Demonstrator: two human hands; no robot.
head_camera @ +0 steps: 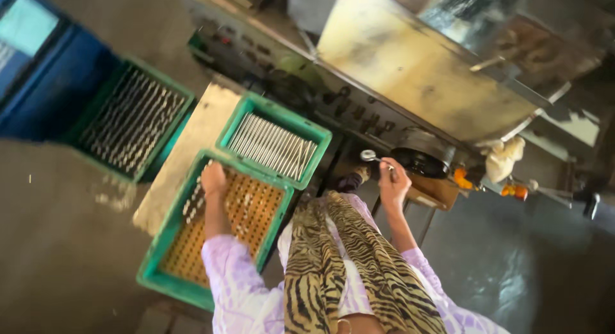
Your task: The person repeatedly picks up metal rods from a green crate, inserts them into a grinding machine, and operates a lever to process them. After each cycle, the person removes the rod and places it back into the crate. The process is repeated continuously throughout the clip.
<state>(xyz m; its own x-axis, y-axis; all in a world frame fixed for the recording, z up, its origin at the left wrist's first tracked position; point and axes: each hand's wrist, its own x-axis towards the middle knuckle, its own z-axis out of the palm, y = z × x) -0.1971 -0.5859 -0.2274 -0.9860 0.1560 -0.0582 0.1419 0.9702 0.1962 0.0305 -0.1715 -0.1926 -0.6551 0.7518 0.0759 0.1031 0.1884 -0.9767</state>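
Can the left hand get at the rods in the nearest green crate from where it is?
Probably yes: the left hand already rests inside the crate, beside the few rods along its far edge, with nothing over them.

factory workshop: worn metal machine (410, 65), green crates (168, 241) of metal rods (272, 145), concrete floor (57, 225).

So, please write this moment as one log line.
left hand: in near green crate, on metal rods | right hand: holding metal tool near black bowl

Top left corner, a pale blue rectangular label (25, 23) sits on the side of a dark blue crate (54, 84); whatever is on it is blurred. No packages or screens show.
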